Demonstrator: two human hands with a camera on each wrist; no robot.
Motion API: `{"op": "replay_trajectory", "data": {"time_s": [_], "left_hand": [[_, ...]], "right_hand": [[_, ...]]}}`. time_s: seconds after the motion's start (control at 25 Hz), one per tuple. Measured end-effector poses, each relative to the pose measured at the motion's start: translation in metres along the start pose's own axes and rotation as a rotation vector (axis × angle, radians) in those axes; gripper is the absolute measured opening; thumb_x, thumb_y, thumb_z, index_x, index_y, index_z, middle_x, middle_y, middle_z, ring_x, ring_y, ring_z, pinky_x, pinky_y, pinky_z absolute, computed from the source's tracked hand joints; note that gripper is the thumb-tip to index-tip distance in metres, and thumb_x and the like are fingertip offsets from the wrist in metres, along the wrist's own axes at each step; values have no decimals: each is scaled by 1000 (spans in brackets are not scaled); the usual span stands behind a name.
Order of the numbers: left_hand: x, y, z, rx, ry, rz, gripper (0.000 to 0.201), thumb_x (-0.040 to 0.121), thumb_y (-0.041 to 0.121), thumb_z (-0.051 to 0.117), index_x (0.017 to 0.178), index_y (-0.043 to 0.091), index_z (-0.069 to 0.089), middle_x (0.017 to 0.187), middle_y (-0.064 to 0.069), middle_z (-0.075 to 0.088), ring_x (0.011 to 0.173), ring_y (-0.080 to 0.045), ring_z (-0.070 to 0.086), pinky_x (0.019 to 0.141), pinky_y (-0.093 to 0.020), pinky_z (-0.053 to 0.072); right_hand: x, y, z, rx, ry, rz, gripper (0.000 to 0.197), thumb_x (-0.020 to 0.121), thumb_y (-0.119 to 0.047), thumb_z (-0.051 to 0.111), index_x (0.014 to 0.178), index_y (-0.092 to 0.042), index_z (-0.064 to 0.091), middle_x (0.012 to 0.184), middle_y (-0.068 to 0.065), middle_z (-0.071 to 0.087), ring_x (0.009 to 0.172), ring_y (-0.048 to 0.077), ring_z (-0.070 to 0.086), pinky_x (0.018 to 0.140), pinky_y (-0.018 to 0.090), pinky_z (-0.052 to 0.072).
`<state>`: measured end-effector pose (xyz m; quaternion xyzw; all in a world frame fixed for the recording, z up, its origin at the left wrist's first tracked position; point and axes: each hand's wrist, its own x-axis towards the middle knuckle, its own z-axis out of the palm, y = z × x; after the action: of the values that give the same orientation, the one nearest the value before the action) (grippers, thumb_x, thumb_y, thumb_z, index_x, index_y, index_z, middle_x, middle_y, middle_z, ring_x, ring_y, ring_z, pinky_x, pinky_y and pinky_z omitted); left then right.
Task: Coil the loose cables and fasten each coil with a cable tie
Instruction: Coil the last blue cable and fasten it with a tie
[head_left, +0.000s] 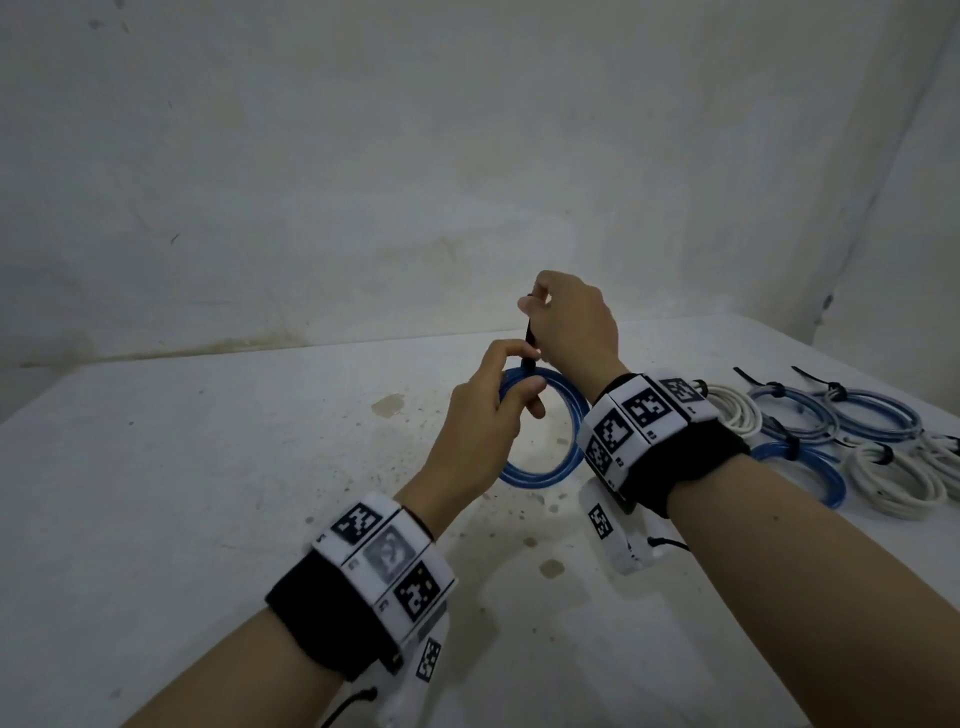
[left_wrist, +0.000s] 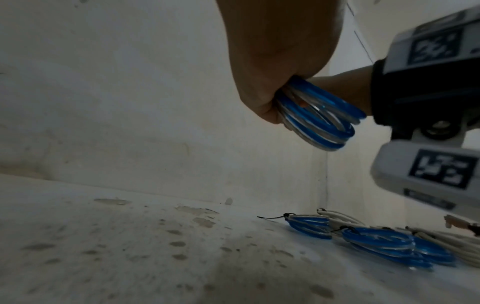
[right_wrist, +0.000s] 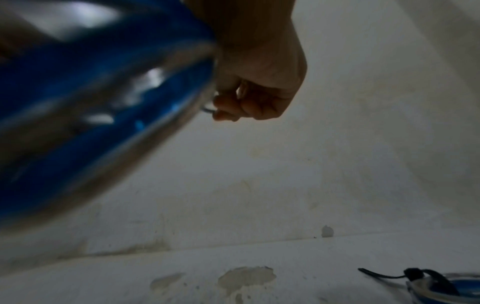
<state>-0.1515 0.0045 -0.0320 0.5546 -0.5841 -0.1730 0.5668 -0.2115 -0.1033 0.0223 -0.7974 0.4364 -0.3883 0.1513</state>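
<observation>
A blue coiled cable (head_left: 563, 447) hangs in the air above the white table (head_left: 208, 493). My left hand (head_left: 498, 410) grips the top of the coil, fingers curled round its strands; the left wrist view shows the blue coil (left_wrist: 324, 115) coming out of the fist. My right hand (head_left: 566, 322) is just above it and pinches a black cable tie (head_left: 531, 345), which runs straight up from the coil. In the right wrist view the blue coil (right_wrist: 91, 113) is a close blur, and my right hand (right_wrist: 259, 92) has its fingers curled.
Several tied coils lie at the table's right: white coils (head_left: 893, 480) and blue coils (head_left: 878, 418), each with a black tie tail. They also show low in the left wrist view as blue coils (left_wrist: 379, 242). A stained wall (head_left: 363, 182) rises behind the table.
</observation>
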Motion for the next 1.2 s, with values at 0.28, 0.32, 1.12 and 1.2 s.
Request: {"op": "replay_trajectory", "data": {"time_s": [0.28, 0.32, 1.12, 1.2], "left_hand": [[52, -11, 2, -190, 191, -176, 9, 97, 14, 43, 106, 15, 44, 65, -3, 50, 35, -2, 36, 39, -15, 32], [56, -12, 6, -207, 171, -212, 10, 98, 16, 43, 108, 15, 43, 68, -3, 51, 35, -2, 36, 40, -15, 33], [38, -51, 42, 767, -498, -309, 88, 65, 65, 68, 133, 19, 40, 123, -1, 57, 100, -18, 56, 78, -29, 43], [40, -54, 49, 923, -513, -282, 84, 64, 70, 65, 127, 19, 45, 114, 0, 60, 93, -17, 57, 74, -29, 41]], "right_hand": [[-22, 31, -23, 9, -409, -211, 34, 96, -38, 44, 128, -24, 47, 102, 2, 65, 91, 20, 60, 80, 33, 48], [-24, 36, -22, -51, -387, -209, 39, 98, -33, 42, 135, -25, 40, 105, 6, 64, 92, 23, 60, 83, 36, 49], [-32, 88, -25, -322, -848, 61, 45, 76, -31, 74, 107, -3, 57, 105, 15, 60, 91, 32, 58, 69, 30, 39], [-40, 89, -22, -409, -929, 5, 54, 76, -30, 74, 121, -7, 55, 114, 14, 61, 102, 31, 58, 77, 32, 42]]}}
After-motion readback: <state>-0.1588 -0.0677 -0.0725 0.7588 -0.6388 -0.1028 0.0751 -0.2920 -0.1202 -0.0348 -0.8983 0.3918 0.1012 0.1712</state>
